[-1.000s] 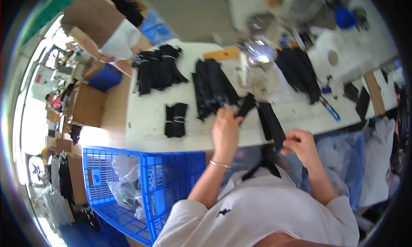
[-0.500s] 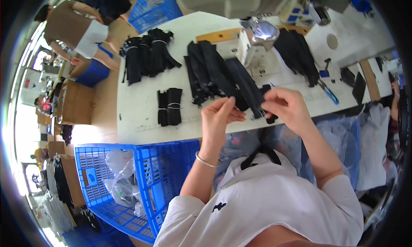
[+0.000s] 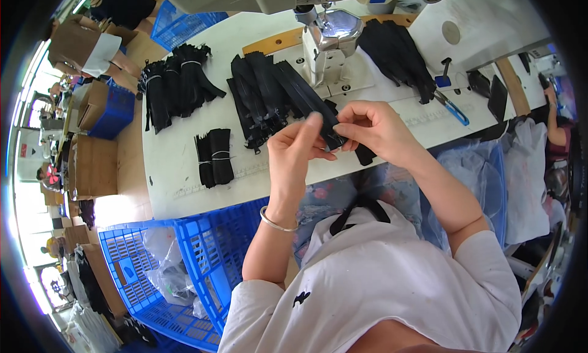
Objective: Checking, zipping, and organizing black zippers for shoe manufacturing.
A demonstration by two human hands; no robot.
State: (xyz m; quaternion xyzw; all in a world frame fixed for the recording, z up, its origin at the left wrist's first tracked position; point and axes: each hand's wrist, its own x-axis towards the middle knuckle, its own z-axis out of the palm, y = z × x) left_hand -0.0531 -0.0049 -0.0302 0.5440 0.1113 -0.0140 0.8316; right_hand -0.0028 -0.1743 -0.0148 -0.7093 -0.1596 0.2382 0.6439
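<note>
My left hand point(image 3: 298, 154) and my right hand point(image 3: 372, 127) are raised together over the near edge of the white work table point(image 3: 177, 175). Both pinch one black fabric strip point(image 3: 331, 132) between their fingertips. A second dark strip end point(image 3: 365, 154) hangs below my right hand. Just beyond lies a pile of loose black strips point(image 3: 272, 92). A sewing machine head point(image 3: 327, 37) stands behind the hands.
A small tied bundle of black strips point(image 3: 213, 157) lies left of my hands, with bigger tied bundles point(image 3: 174, 86) farther back. More black strips point(image 3: 398, 56) lie right of the machine, beside a blue-handled tool point(image 3: 452, 108). A blue plastic crate point(image 3: 184, 273) sits at my lower left.
My hands have come together and lifted the black strip. A second ago my right hand was low at the table edge and my left reached to the pile.
</note>
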